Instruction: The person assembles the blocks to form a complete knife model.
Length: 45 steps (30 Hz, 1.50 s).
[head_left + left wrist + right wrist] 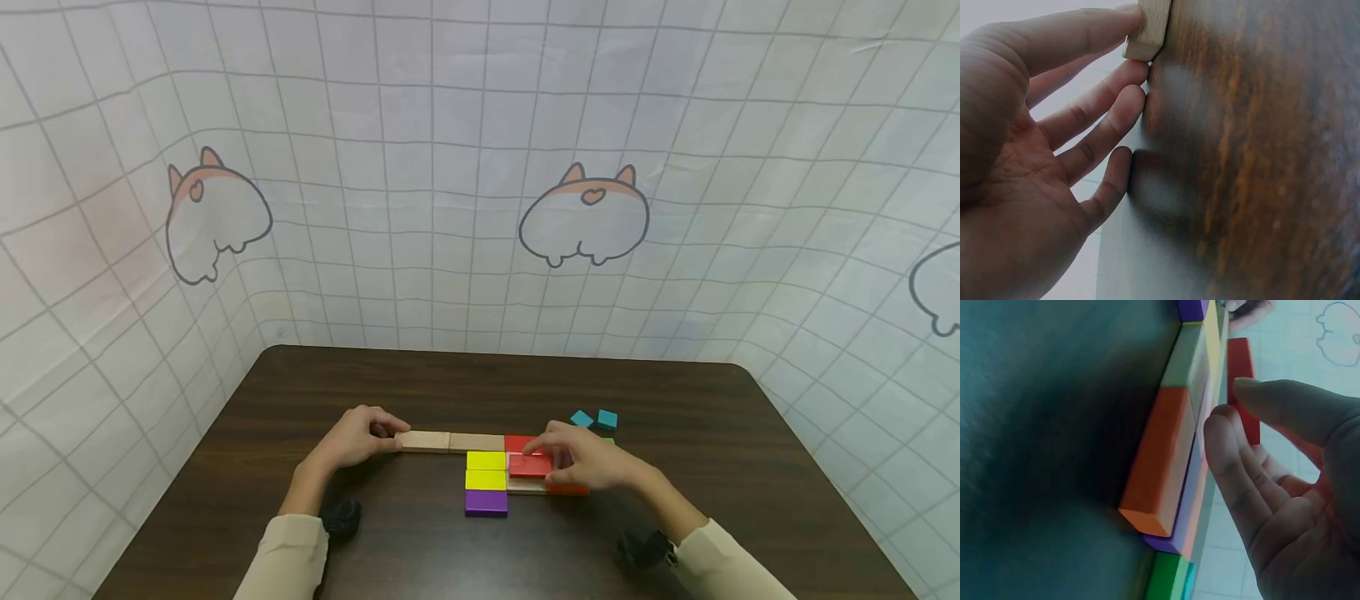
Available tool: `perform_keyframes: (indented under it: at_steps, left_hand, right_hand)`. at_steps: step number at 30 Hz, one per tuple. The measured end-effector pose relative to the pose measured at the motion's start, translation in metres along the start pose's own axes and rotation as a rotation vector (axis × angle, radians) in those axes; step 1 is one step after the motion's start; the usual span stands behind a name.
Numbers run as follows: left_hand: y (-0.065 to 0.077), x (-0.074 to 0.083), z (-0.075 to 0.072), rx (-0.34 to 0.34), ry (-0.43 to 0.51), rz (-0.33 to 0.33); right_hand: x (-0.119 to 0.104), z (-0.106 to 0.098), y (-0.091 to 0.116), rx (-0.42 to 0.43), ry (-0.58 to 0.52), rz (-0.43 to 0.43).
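My left hand (358, 439) pinches the outer end of a plain wooden block (423, 442), at the left end of a row on the table. In the left wrist view the thumb and a finger meet this block's end (1150, 28), while the other fingertips rest on the tabletop. My right hand (592, 460) pinches a red block (529, 466) between thumb and fingers. In the right wrist view that red block (1240, 362) is above the flat layout. Below it lie a second red block (519, 442), a wooden block (527, 487) and an orange block (1160, 456), partly covered by the hand.
Two yellow blocks (486, 471) and a purple block (486, 503) adjoin the layout's left side. Two small blue blocks (607, 419) lie behind the right hand, near a green block (1169, 575). A patterned white curtain (450, 208) surrounds the dark table (420, 558).
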<state>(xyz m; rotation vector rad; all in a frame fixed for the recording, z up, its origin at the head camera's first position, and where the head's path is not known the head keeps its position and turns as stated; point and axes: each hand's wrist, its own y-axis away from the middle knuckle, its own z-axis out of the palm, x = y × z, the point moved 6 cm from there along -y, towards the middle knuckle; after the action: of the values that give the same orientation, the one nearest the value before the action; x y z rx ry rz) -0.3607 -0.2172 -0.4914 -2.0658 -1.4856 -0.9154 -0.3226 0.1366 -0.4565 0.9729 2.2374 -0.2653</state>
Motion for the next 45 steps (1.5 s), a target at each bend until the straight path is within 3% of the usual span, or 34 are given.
perform_keyframes:
  at_steps: [5, 16, 45]
  left_hand:
    - [0.000, 0.001, 0.000, 0.000, -0.006, 0.005]
    - [0.002, 0.001, 0.000, 0.007, -0.001, 0.003]
    - [0.002, -0.001, 0.003, 0.006, 0.010, -0.002]
  right_hand:
    - [0.002, 0.008, 0.014, 0.008, -0.024, 0.038]
    - [0.000, 0.021, 0.030, -0.010, -0.076, 0.029]
    - [-0.004, 0.028, 0.028, -0.007, 0.067, 0.113]
